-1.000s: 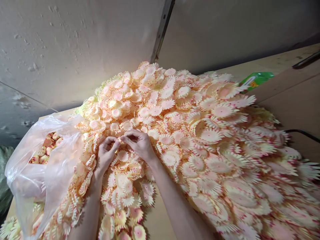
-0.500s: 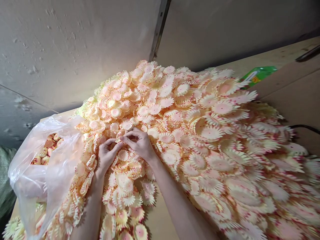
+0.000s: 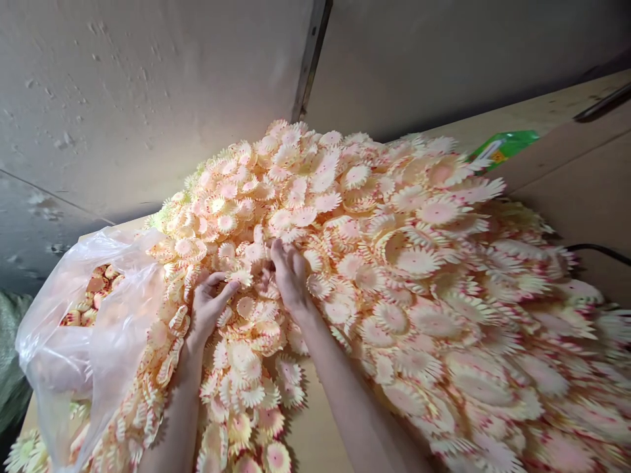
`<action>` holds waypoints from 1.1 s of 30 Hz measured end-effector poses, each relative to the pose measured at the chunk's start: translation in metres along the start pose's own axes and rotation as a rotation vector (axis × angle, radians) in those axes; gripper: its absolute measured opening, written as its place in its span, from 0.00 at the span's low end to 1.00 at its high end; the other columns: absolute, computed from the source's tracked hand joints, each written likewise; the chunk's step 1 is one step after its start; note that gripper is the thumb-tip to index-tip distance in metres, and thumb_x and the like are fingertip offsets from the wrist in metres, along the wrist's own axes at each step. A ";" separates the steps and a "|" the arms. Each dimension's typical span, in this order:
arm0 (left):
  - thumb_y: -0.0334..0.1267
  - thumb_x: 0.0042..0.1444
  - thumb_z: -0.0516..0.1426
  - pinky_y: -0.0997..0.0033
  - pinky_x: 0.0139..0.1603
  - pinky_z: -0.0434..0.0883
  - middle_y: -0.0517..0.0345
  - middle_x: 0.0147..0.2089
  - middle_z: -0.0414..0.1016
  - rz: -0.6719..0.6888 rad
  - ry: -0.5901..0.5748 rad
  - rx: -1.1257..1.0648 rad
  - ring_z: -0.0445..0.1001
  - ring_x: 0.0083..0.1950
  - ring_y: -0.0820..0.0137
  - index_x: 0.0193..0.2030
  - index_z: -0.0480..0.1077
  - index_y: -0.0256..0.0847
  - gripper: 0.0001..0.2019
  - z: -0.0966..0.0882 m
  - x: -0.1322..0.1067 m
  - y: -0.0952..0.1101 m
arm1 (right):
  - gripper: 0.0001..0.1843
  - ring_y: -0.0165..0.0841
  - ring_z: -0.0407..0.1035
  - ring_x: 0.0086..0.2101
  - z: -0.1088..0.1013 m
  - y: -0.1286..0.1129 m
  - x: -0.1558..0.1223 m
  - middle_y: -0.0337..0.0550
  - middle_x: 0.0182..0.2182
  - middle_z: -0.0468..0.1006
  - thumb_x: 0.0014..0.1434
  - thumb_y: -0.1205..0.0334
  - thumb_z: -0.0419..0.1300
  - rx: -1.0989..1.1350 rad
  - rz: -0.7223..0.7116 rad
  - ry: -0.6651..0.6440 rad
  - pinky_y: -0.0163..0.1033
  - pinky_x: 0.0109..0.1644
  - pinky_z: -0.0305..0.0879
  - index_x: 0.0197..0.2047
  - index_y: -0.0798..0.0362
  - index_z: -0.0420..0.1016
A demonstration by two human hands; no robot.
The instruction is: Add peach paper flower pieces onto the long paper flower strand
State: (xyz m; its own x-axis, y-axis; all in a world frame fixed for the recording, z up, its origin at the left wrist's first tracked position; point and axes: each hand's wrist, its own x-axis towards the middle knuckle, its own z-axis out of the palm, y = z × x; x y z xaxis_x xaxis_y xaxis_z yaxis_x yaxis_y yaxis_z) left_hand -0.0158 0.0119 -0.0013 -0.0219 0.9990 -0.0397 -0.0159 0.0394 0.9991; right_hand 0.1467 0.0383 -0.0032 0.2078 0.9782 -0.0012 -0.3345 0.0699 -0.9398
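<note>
A large heap of cream and pink plastic flower heads [image 3: 394, 263] covers the wooden table [image 3: 582, 197]. My left hand [image 3: 207, 305] rests on the heap's left side, thumb and fingers pinched on a small flower head [image 3: 235, 279]. My right hand [image 3: 290, 276] lies a little further up the heap, its fingers stretched out and reaching into the flowers, nothing clearly gripped. The two hands are a short gap apart.
A clear plastic bag [image 3: 83, 341] holding more flower pieces sits at the left edge. A green packet [image 3: 503, 148] lies behind the heap at the right. A dark cable [image 3: 601, 249] runs along the right. A grey wall stands close behind.
The hands, which were pinched together on one flower, have come apart. My right hand has moved up the heap and spread its fingers; my left hand stays put.
</note>
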 end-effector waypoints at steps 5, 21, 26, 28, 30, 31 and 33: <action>0.45 0.45 0.68 0.76 0.39 0.70 0.57 0.34 0.78 0.027 0.018 -0.056 0.73 0.34 0.74 0.35 0.75 0.36 0.16 0.002 0.003 0.001 | 0.20 0.28 0.67 0.26 0.006 -0.002 -0.005 0.36 0.26 0.73 0.43 0.49 0.73 -0.018 -0.059 -0.348 0.33 0.30 0.66 0.33 0.52 0.74; 0.43 0.47 0.67 0.73 0.43 0.70 0.57 0.36 0.76 0.057 0.001 -0.016 0.73 0.38 0.72 0.42 0.73 0.37 0.18 0.001 0.002 0.002 | 0.22 0.26 0.63 0.20 0.010 -0.001 -0.005 0.37 0.23 0.74 0.40 0.53 0.74 -0.056 0.024 -0.208 0.32 0.22 0.57 0.36 0.53 0.73; 0.44 0.47 0.67 0.74 0.43 0.69 0.56 0.36 0.77 0.042 -0.007 0.027 0.74 0.38 0.72 0.39 0.74 0.37 0.16 0.000 0.001 0.000 | 0.19 0.24 0.53 0.18 0.009 0.000 -0.006 0.31 0.19 0.65 0.48 0.53 0.70 -0.125 -0.059 -0.278 0.32 0.21 0.47 0.39 0.52 0.71; 0.45 0.46 0.67 0.74 0.42 0.69 0.56 0.36 0.77 0.032 0.015 0.014 0.73 0.37 0.72 0.37 0.74 0.37 0.16 0.001 0.001 0.000 | 0.16 0.24 0.54 0.19 0.009 -0.001 -0.007 0.32 0.19 0.65 0.51 0.52 0.68 -0.171 -0.107 -0.307 0.32 0.22 0.49 0.39 0.52 0.73; 0.45 0.45 0.68 0.74 0.42 0.69 0.57 0.35 0.77 0.026 0.034 0.002 0.73 0.36 0.72 0.37 0.74 0.37 0.16 0.001 0.002 0.001 | 0.14 0.26 0.57 0.20 0.009 -0.001 -0.008 0.36 0.22 0.69 0.53 0.52 0.66 -0.226 -0.148 -0.329 0.33 0.23 0.53 0.38 0.52 0.76; 0.45 0.45 0.68 0.74 0.42 0.69 0.57 0.35 0.77 0.025 0.038 -0.001 0.73 0.36 0.72 0.36 0.74 0.37 0.16 0.002 0.002 0.001 | 0.13 0.27 0.60 0.22 0.009 -0.001 -0.008 0.38 0.24 0.72 0.54 0.52 0.66 -0.248 -0.166 -0.336 0.33 0.24 0.56 0.37 0.53 0.78; 0.46 0.45 0.68 0.74 0.41 0.69 0.57 0.34 0.76 0.020 0.037 -0.005 0.72 0.35 0.73 0.36 0.74 0.37 0.16 0.002 0.002 0.002 | 0.13 0.29 0.66 0.26 0.009 -0.001 -0.008 0.41 0.28 0.77 0.55 0.51 0.65 -0.278 -0.187 -0.352 0.34 0.28 0.60 0.35 0.53 0.79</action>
State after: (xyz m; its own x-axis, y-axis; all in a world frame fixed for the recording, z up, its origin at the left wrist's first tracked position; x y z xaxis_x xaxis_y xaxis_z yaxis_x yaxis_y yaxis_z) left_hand -0.0142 0.0141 0.0002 -0.0590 0.9981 -0.0203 -0.0200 0.0192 0.9996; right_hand 0.1374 0.0319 0.0003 -0.0986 0.9639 0.2474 -0.0529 0.2432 -0.9685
